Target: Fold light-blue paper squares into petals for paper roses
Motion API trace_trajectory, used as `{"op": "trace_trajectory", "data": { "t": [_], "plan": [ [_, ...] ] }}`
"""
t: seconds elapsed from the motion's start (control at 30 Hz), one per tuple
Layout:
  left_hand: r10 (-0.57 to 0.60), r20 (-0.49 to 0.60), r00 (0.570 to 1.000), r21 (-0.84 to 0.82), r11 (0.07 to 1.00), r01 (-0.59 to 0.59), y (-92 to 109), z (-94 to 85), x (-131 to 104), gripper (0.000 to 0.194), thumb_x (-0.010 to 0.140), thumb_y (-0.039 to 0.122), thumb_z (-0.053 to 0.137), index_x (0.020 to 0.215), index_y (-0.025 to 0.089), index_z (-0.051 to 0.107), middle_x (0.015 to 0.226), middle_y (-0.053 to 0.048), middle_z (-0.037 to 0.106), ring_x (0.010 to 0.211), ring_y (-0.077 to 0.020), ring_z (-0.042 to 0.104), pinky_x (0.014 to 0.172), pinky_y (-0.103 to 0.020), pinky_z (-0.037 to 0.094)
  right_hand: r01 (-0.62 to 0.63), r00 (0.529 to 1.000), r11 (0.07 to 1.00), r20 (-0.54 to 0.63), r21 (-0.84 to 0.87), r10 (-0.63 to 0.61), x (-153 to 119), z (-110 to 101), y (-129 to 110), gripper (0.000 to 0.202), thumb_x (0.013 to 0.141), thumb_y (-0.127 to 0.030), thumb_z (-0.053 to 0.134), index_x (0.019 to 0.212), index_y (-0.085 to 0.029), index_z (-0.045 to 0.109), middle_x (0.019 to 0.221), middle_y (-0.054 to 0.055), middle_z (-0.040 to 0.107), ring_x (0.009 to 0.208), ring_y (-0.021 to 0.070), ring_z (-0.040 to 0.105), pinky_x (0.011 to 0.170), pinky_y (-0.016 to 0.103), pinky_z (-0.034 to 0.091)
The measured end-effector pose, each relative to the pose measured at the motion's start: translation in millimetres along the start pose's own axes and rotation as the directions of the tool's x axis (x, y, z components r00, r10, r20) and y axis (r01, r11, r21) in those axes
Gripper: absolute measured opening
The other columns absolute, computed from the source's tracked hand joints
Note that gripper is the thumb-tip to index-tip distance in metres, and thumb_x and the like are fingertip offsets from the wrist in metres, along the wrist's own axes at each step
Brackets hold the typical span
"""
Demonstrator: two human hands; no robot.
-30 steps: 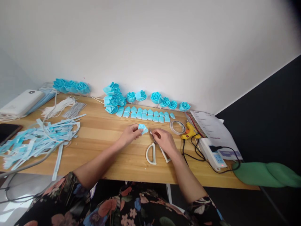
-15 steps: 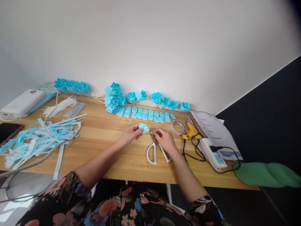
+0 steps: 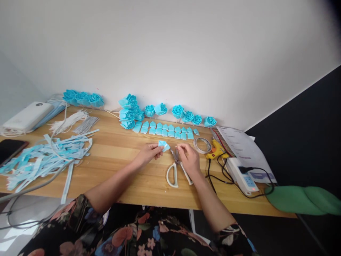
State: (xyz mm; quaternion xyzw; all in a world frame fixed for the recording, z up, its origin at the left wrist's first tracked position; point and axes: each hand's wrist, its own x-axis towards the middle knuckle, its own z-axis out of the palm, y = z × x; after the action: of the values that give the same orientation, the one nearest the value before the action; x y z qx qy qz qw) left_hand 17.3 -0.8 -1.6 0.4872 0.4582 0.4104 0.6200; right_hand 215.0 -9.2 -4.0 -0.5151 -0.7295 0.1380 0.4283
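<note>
Head view: the left hand was closed in a pinch, thumb against fingers, on a folded blue piece, which was held above the wooden table near its middle. The right hand was just beside it, fingers curled and thumb and forefinger drawn close together; whether the tips met, or gripped anything, was too small to tell. White-handled scissors lay between and below the hands, one handle partly covered by the right hand; contact could not be judged. Beyond the hands, small blue pieces formed two rows, with blue flowers behind them along the wall. To the right were a roll of tape, a yellow glue gun and a white power strip. To the left lay a loose heap of pale blue strips, with a dark phone at its far-left side.
</note>
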Motion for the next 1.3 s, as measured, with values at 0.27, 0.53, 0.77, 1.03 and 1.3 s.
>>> {"op": "trace_trajectory", "data": {
  "t": [0.27,0.53,0.77,1.03,1.3],
  "plan": [
    [-0.034,0.006,0.999,0.064,0.997,0.033,0.1,5.3,-5.0,0.038,0.069,0.051,0.062,0.061,0.014,0.058,0.055,0.001,0.054,0.05,-0.0086,0.045,0.051,-0.023,0.035,0.361,0.927,0.92,-0.05,-0.153,-0.372,-4.8,0.1,-16.9,0.012,0.086,-0.013,0.056,0.092,-0.021,0.062,0.082,0.005,0.067,0.077,0.0182,0.058,0.071,0.032,0.046],
    [-0.047,0.019,0.999,0.101,0.994,0.045,2.0,8.4,-6.7,0.04,0.067,0.053,0.061,0.058,0.015,0.056,0.052,0.002,0.051,0.048,-0.0087,0.044,0.05,-0.023,0.034,0.4,0.91,0.885,-0.012,-0.237,-0.414,-7.4,2.6,-16.4,0.013,0.086,-0.013,0.055,0.092,-0.021,0.063,0.08,0.005,0.066,0.076,0.018,0.056,0.069,0.031,0.045],
    [-0.033,0.034,0.999,0.093,0.995,0.03,0.3,8.9,-6.5,0.042,0.067,0.056,0.063,0.059,0.015,0.057,0.052,0.002,0.051,0.049,-0.0091,0.044,0.05,-0.023,0.034,0.36,0.933,0.906,0.065,-0.224,-0.354,-9.3,4.6,-16.7,0.016,0.089,-0.017,0.05,0.093,-0.024,0.064,0.081,0.006,0.066,0.077,0.0199,0.056,0.07,0.034,0.043],
    [0.029,0.04,0.999,0.108,0.994,-0.033,-1.9,7.3,-6.2,0.042,0.068,0.055,0.062,0.058,0.015,0.055,0.052,0.004,0.045,0.051,-0.0086,0.041,0.052,-0.022,0.034,0.363,0.932,0.912,0.099,-0.193,-0.35,-8.0,6.2,-18.2,0.016,0.088,-0.018,0.05,0.09,-0.023,0.065,0.079,0.006,0.066,0.078,0.0196,0.056,0.071,0.033,0.043],
    [0.028,0.003,1.0,0.037,0.999,-0.028,-5.9,5.6,-4.6,0.039,0.07,0.051,0.063,0.059,0.014,0.057,0.053,0.002,0.05,0.053,-0.0097,0.044,0.055,-0.023,0.036,0.366,0.927,0.916,0.147,-0.166,-0.344,-6.8,7.0,-18.1,0.017,0.087,-0.018,0.053,0.097,-0.023,0.066,0.085,0.006,0.066,0.083,0.0201,0.056,0.076,0.034,0.044]
  ]
}}
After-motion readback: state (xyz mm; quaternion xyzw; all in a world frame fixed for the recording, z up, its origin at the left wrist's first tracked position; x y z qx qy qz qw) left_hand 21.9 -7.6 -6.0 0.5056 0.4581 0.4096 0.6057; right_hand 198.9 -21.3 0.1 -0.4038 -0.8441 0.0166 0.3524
